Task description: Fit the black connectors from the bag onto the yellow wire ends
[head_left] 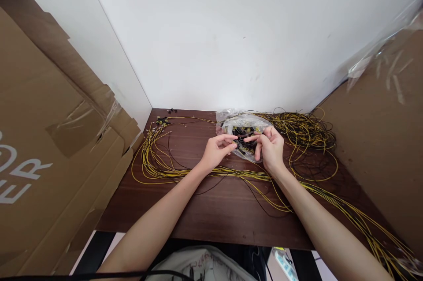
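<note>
My left hand [218, 151] is over the left side of an open clear plastic bag [228, 121], its thumb and fingertips brought together. My right hand [271, 147] is over the bag's right side, thumb and index finger pinched, with other fingers pointing down and left. Whatever lies between either set of fingertips is too small to make out. Between the hands, small black parts with yellow rings [243, 131] fill the bag. A bundle of yellow and black wires [194, 172] passes beneath both wrists.
A tangled heap of yellow and black wires [300, 131] lies at the back right. Loose black and yellow parts [161, 121] sit at the back left of the brown table [211, 223]. Cardboard sheets [66, 126] stand on both sides, before a white wall [211, 38].
</note>
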The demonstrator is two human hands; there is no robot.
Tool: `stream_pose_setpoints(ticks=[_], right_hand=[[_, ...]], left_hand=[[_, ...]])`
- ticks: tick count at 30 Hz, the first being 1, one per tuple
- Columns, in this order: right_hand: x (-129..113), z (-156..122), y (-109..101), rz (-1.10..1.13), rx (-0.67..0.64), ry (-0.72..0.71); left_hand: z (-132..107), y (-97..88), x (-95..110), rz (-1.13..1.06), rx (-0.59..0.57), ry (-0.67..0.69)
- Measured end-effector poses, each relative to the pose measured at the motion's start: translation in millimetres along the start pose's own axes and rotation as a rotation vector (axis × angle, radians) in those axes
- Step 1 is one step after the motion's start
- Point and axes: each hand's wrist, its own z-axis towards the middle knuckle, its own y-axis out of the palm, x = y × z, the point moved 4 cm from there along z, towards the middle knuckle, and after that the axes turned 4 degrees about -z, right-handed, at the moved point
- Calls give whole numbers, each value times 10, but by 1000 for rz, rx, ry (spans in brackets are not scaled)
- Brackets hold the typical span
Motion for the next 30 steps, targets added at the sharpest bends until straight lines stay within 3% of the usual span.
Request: stream_pose_setpoints(ticks=[8,16,23,27,30], right_hand=[[-3,-38,1,-12,74,-6],[-91,10,86,-61,-69,-116],[-11,-7,35,-172,-118,11],[4,-22,18,-162,-93,43],[-20,-8,-1,-192,-28,-31]], left_hand=[[-2,5,20,2,0,10],[7,4,1,-11,-5,7],[5,6,0,-48,4,4],[6,-3,-4,-34,10,2],[11,-16,-12,-35,17,4]])
